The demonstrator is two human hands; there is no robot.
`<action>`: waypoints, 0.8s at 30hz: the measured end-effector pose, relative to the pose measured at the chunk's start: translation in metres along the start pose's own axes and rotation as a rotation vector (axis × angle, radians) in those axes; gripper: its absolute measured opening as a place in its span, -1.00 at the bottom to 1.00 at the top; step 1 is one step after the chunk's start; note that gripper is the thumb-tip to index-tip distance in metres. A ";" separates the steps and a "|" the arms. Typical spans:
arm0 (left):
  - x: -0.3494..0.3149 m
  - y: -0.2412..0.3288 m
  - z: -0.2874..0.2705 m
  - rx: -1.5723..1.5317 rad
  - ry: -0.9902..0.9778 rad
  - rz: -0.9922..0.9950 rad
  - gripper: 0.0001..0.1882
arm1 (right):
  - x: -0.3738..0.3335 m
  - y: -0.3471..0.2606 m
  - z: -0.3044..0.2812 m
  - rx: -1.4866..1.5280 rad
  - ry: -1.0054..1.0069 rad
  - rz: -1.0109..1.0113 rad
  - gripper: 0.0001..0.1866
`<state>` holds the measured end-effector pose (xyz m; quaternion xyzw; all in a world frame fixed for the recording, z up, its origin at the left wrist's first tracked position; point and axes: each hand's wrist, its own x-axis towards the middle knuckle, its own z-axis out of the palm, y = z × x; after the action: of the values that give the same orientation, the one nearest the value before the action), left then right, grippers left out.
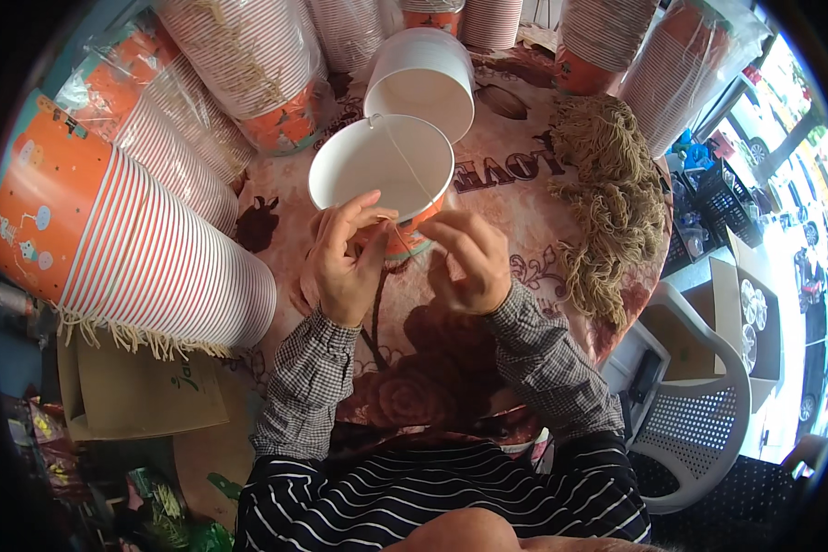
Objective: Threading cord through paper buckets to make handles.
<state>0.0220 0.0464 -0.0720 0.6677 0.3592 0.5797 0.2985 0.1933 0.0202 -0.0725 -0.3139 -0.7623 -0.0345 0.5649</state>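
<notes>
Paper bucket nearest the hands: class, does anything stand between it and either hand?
Nothing visible does. The left hand and the right hand are at the near rim of the paper bucket, pinching its thin string.

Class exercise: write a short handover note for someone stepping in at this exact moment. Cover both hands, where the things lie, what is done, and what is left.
Left hand: pinching the string at the rim of the paper bucket.
Right hand: fingers closed at the same rim, apparently on the string.
String handle already spans the bucket mouth.
A second white bucket lies behind; loose strings lie to the right, stacked buckets to the left.
Left: probably securing the near end.
</notes>
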 end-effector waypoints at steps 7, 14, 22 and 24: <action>0.002 -0.009 -0.003 0.253 0.056 0.242 -0.66 | -0.002 -0.005 0.003 0.157 -0.019 0.204 -0.82; 0.003 -0.005 0.002 0.311 0.059 0.311 -0.72 | -0.020 0.005 0.030 -0.163 -0.116 0.316 -0.73; 0.006 0.003 0.003 0.364 0.069 0.289 -0.82 | -0.020 0.014 0.038 -0.257 -0.055 0.180 -0.83; 0.008 0.003 0.009 0.379 0.067 0.283 -0.83 | -0.021 0.019 0.037 -0.249 -0.051 0.207 -0.84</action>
<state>0.0315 0.0517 -0.0664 0.7359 0.3740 0.5598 0.0715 0.1761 0.0412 -0.1100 -0.4591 -0.7300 -0.0626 0.5024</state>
